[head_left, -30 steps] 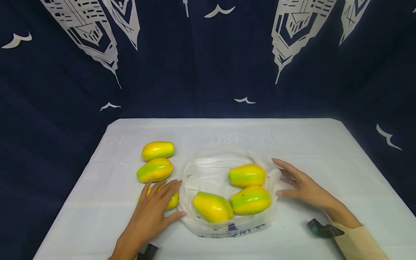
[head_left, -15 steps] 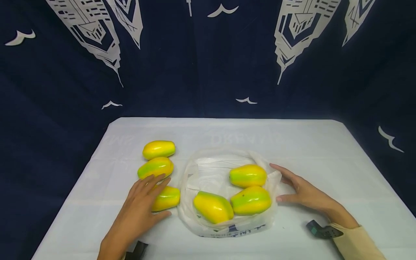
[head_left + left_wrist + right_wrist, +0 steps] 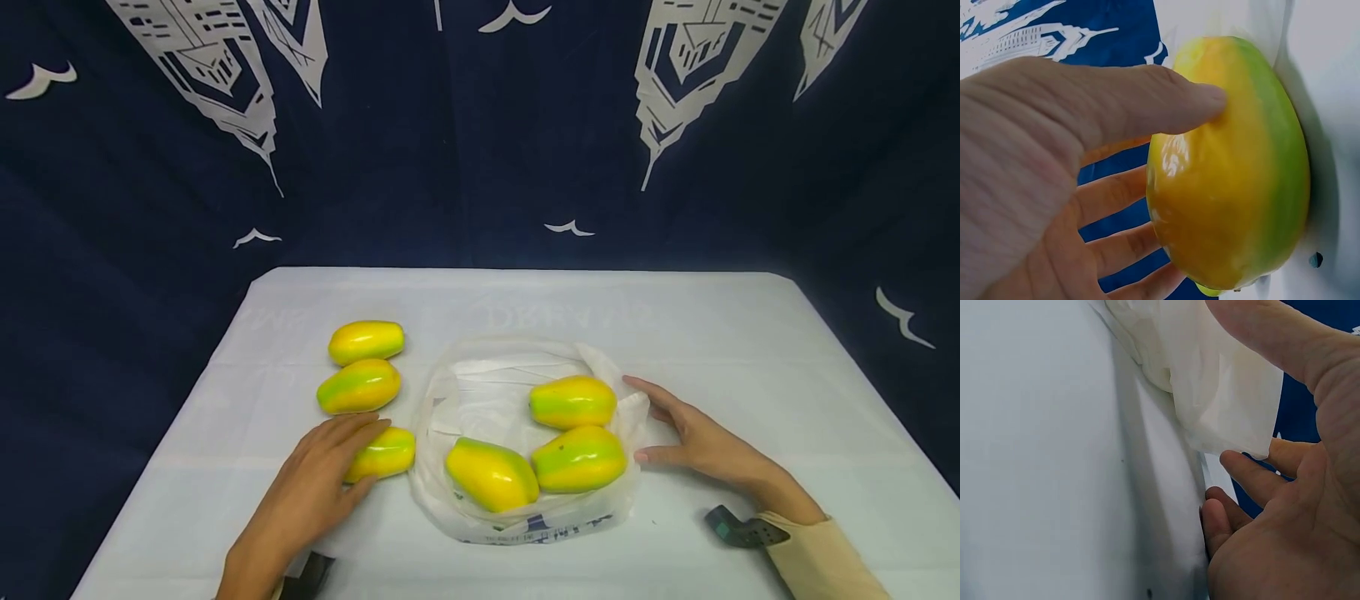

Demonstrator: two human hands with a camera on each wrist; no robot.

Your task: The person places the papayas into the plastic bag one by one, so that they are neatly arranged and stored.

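My left hand (image 3: 318,479) is around the left end of the nearest loose papaya (image 3: 386,454). In the left wrist view the thumb lies on that yellow-green papaya (image 3: 1235,169), and the fingers curve behind its far side. An open white plastic bag (image 3: 517,533) lies in mid-table with three papayas inside, one of them a papaya (image 3: 491,475) at the front left. At the bag's right edge is my right hand (image 3: 701,437), thumb and fingers spread. The right wrist view has the thin bag wall (image 3: 1222,394) between its thumb and fingers, without a tight pinch.
Behind the left hand lie two more papayas, an upper papaya (image 3: 367,342) and a lower papaya (image 3: 358,387). Everything rests on a white-covered table (image 3: 750,350). A dark blue curtain (image 3: 465,150) with white prints hangs behind the table.
My left hand has drawn back left from the bag's edge and closed in on the nearest loose papaya. The right hand stays at the bag's right edge, almost unmoved.
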